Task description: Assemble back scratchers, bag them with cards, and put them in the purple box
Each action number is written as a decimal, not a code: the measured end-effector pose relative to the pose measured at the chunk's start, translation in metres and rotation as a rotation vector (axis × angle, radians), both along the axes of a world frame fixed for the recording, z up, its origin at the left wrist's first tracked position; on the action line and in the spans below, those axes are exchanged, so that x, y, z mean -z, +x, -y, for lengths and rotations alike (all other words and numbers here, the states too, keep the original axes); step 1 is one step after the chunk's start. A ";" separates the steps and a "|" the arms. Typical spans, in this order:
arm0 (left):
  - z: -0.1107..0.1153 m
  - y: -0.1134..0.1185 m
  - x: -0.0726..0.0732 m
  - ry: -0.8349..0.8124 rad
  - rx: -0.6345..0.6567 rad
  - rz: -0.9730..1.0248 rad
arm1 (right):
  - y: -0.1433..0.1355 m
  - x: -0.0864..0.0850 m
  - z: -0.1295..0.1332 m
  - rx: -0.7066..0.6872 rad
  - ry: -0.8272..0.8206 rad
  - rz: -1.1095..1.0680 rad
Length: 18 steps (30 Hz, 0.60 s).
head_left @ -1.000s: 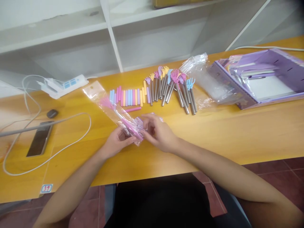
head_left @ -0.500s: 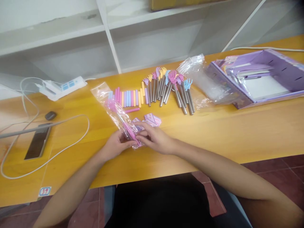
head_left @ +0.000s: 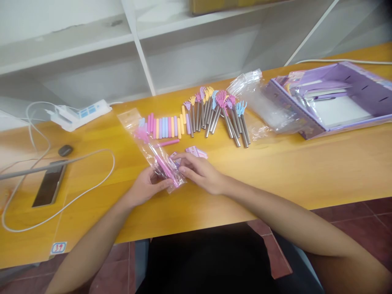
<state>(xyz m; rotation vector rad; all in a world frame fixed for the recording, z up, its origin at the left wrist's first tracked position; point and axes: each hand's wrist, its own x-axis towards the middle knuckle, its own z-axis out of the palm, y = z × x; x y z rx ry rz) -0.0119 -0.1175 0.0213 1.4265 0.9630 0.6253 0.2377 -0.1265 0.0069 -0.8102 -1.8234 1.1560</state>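
Observation:
A pink back scratcher [head_left: 165, 166] lies inside a clear plastic bag [head_left: 130, 119], its hand-shaped head toward the upper left. My left hand [head_left: 146, 187] grips the lower part of the bag, thumb on top of the scratcher's pink handle. Just to the right is my right hand [head_left: 200, 173], its thumb and index finger apart beside the bag's edge. Its fingertips reach over a small printed card, partly covered; whether they touch it I cannot tell. More printed cards [head_left: 196, 152] lie just beyond that hand.
Coloured handle sleeves [head_left: 167, 127] lie in a row behind the bag, near several metal back scratchers [head_left: 214, 112]. Empty clear bags [head_left: 260, 98] and a purple box [head_left: 312, 118] stand to the right. A phone [head_left: 49, 183], cables and a power strip [head_left: 80, 115] are at left.
My right hand has drawn off the scratcher's handle end, slightly right and up toward the cards. The left hand still holds the bag in nearly the same place.

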 end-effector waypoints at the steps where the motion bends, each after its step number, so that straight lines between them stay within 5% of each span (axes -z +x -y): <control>1: 0.000 -0.001 0.001 0.004 0.039 -0.020 | 0.000 0.000 0.000 -0.015 0.002 0.002; 11: 0.003 -0.001 0.003 0.090 0.228 -0.203 | -0.005 -0.001 0.000 -0.038 -0.071 0.011; 18: 0.002 -0.001 -0.003 0.210 0.233 -0.225 | 0.008 -0.004 -0.010 0.296 0.201 0.271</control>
